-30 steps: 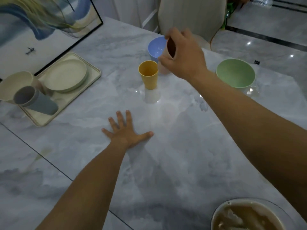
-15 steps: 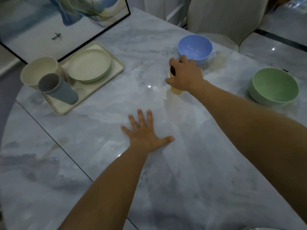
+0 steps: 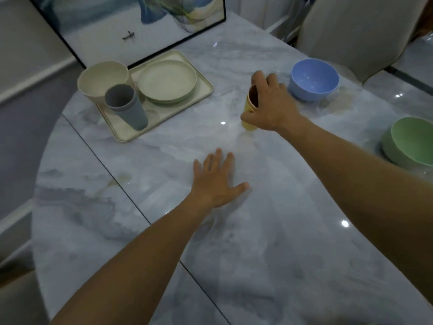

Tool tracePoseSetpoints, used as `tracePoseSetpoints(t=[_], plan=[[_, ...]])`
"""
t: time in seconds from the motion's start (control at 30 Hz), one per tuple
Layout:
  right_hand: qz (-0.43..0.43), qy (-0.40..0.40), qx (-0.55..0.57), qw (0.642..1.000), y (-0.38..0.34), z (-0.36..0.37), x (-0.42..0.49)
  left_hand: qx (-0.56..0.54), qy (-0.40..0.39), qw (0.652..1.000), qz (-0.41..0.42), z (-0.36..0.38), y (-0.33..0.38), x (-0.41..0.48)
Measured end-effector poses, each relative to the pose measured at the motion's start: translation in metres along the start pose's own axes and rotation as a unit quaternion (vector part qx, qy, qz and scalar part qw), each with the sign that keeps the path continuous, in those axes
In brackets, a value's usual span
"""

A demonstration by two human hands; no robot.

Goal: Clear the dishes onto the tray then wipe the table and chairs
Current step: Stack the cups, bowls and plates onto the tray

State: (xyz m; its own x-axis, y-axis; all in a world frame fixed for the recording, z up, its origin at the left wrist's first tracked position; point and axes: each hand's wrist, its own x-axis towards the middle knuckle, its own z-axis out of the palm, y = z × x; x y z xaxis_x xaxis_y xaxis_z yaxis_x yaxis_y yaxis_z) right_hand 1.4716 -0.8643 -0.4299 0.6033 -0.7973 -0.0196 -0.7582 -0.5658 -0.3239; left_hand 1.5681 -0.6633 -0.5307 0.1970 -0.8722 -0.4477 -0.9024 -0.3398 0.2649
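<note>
Dishes are being cleared: a yellow cup (image 3: 248,113) is being gripped by the right hand (image 3: 269,106), bound for the tray (image 3: 206,90); the left hand (image 3: 215,181) is being pressed flat, fingers spread, on the marble table (image 3: 281,242).

Dishes partly cleared – tray at far left of marble table (image 3: 269,231).

Cream tray (image 3: 206,90) holds a cream plate (image 3: 166,82), a cream bowl (image 3: 103,78) at its left corner and a grey cup (image 3: 127,107) just in front of the bowl. Yellow cup (image 3: 248,113) with a brown cup (image 3: 253,97) nested inside, tilted left, gripped by right hand (image 3: 269,106). Blue bowl (image 3: 314,78) upright just beyond – green bowl (image 3: 410,141) upright at right edge. Cream chair (image 3: 351,31) behind the table.
</note>
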Motion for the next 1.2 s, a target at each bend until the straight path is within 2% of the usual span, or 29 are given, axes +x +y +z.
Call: tracePoseSetpoints(t=[0.1,0.23,0.43,0.6,0.73,0.9,1.2], plan=[[-0.043,0.018,0.07,0.996,-0.051,-0.005,0.007,0.011,0.037,0.998,-0.042,-0.008,-0.05,-0.015],[-0.102,0.027,0.132,0.986,-0.114,-0.003,0.02,0.004,0.016,0.995,-0.103,-0.019,-0.106,-0.02],[-0.172,0.075,0.185,0.965,-0.198,0.004,0.039,0.018,0.014,0.997,-0.08,-0.004,-0.129,-0.015],[-0.217,0.049,0.168,0.96,-0.255,0.013,0.067,0.0,0.015,0.997,-0.074,-0.002,-0.135,-0.013],[-0.236,0.008,0.136,0.962,-0.279,0.017,0.083,-0.008,0.018,0.997,-0.071,0.0,-0.135,-0.014],[-0.219,-0.061,0.085,0.97,-0.295,0.039,0.099,-0.017,0.031,0.997,-0.065,0.002,-0.136,-0.014],[-0.199,-0.099,0.097,0.97,-0.291,0.098,0.108,0.001,0.021,0.997,-0.07,-0.002,-0.135,-0.013]])
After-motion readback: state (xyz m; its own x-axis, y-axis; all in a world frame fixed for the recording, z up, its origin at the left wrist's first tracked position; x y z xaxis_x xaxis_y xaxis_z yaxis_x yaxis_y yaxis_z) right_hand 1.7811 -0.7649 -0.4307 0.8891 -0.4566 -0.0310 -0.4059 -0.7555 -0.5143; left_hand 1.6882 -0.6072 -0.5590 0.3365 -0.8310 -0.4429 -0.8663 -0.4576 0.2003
